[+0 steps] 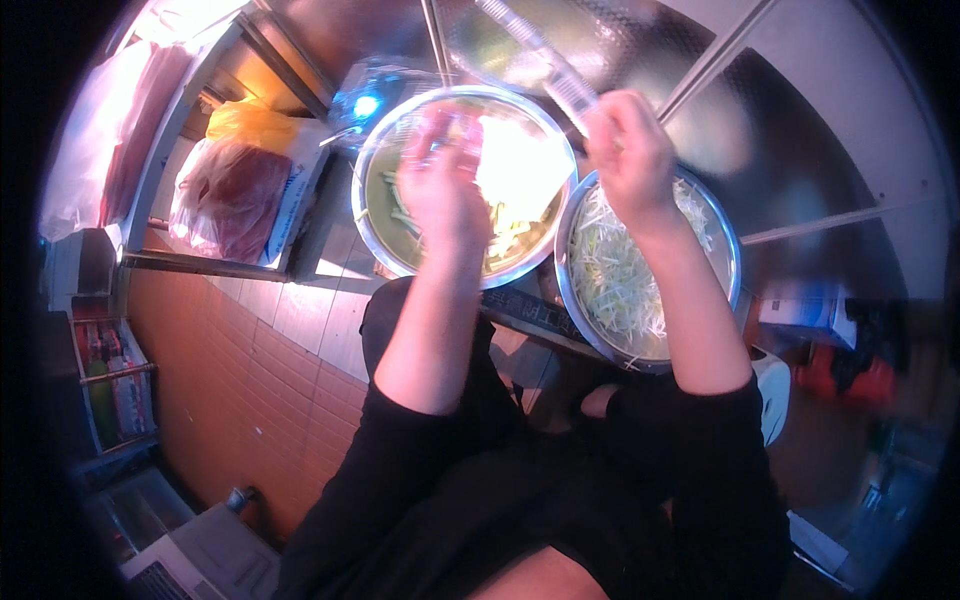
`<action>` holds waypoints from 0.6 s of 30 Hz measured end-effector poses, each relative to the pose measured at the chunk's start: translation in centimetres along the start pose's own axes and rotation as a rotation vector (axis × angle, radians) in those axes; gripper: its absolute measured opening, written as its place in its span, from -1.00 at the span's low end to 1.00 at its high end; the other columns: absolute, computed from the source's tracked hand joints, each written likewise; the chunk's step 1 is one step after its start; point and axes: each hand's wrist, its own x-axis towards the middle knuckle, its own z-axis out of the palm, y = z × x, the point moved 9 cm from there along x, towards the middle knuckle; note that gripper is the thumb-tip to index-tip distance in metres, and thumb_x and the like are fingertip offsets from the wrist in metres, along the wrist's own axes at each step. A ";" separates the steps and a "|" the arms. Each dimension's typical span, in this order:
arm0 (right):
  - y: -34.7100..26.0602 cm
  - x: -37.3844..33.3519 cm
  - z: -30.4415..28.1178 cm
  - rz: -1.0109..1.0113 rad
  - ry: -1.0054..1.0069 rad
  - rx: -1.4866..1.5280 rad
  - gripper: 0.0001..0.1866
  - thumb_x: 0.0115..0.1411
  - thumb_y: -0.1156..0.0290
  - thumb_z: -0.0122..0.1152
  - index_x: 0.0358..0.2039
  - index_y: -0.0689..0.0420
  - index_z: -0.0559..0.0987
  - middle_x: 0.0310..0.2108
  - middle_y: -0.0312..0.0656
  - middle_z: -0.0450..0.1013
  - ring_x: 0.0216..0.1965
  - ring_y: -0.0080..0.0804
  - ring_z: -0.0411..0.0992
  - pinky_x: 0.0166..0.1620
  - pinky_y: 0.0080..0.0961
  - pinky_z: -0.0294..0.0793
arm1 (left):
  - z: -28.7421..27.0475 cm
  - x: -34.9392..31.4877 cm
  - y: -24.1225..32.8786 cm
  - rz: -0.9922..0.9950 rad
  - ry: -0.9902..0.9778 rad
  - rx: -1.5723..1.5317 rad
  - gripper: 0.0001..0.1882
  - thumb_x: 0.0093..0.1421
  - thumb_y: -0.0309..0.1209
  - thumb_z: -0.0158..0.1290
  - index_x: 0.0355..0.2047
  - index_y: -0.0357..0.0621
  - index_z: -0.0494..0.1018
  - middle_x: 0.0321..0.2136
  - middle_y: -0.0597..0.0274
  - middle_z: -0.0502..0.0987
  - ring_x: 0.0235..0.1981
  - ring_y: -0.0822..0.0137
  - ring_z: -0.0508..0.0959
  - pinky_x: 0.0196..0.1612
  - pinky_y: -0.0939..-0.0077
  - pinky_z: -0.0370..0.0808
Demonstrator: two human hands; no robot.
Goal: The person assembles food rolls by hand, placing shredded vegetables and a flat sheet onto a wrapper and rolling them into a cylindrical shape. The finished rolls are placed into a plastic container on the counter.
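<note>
My right hand is raised over the far edge of the right bowl, its fingers closed around a long, translucent, ribbed strip. The strip slants up and to the left; its kind cannot be made out. Over the left metal bowl is my left hand, its fingers smeared by motion and glare. A pink-red patch shows at its fingertips, and whether it holds anything is unclear. Pale green and yellowish cut pieces lie in that bowl, partly washed out by bright light. Fine pale shreds fill the right metal bowl.
A shelf at the left holds a white plastic bag and a yellow bag. Behind the bowls rises a shiny metal surface. Boxes, including a blue and white one, stand at the right. Brown floor tiles lie at the left.
</note>
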 end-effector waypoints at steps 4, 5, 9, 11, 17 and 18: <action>2.6 -5.6 8.2 -0.104 -0.422 -0.264 -0.88 0.10 0.33 0.15 -0.40 0.08 0.49 -0.43 -0.17 0.43 -0.36 -0.26 0.46 -0.29 -0.32 0.47 | -0.3 0.9 3.5 0.168 0.021 -0.065 -0.48 0.12 -0.78 -0.27 0.14 -0.41 0.18 0.04 -0.08 0.25 0.08 0.10 0.40 0.18 0.26 0.44; 3.7 -8.3 11.0 -0.128 -0.552 -0.301 -0.85 0.10 0.29 0.14 -0.37 0.06 0.52 -0.42 -0.18 0.44 -0.34 -0.29 0.47 -0.26 -0.35 0.50 | 0.1 0.7 2.5 0.107 0.012 -0.058 -0.49 0.13 -0.78 -0.27 0.14 -0.41 0.18 0.03 -0.08 0.27 0.08 0.09 0.41 0.15 0.26 0.46; 2.1 -13.7 13.1 -0.145 -0.858 -0.319 -0.48 -0.09 0.11 0.38 -0.17 0.15 0.51 -0.14 -0.16 0.46 -0.08 -0.21 0.41 0.02 -0.29 0.40 | 0.6 0.3 -0.2 -0.051 -0.036 -0.086 -0.49 0.14 -0.78 -0.27 0.15 -0.42 0.20 -0.02 -0.06 0.31 0.04 0.04 0.44 0.09 0.27 0.52; 1.4 -12.3 7.0 -0.014 -0.534 -0.121 -0.31 -0.13 0.08 0.43 -0.05 0.22 0.45 -0.03 -0.07 0.40 0.07 -0.10 0.30 0.15 -0.19 0.26 | 0.5 0.2 -0.5 -0.084 -0.060 -0.077 -0.49 0.11 -0.78 -0.26 0.12 -0.44 0.25 -0.04 -0.05 0.33 0.03 0.01 0.45 0.09 0.25 0.52; 12.0 -27.2 -7.7 1.294 -0.426 -0.473 0.39 -0.20 -0.26 0.41 0.30 0.36 -0.22 0.30 0.27 -0.11 0.33 0.13 -0.14 0.33 0.03 -0.16 | 1.8 -1.5 -2.6 -0.181 -0.111 -0.062 -0.50 0.11 -0.76 -0.23 0.11 -0.42 0.27 -0.05 -0.02 0.35 -0.02 0.03 0.49 0.07 0.26 0.52; 11.7 -27.6 -6.8 1.355 -0.536 -0.476 0.41 -0.21 -0.30 0.39 0.31 0.36 -0.23 0.30 0.30 -0.13 0.34 0.13 -0.18 0.34 0.02 -0.18 | 1.9 -1.8 -3.1 -0.195 -0.123 -0.050 -0.51 0.12 -0.75 -0.23 0.11 -0.42 0.27 -0.06 -0.02 0.35 -0.02 0.04 0.49 0.06 0.26 0.51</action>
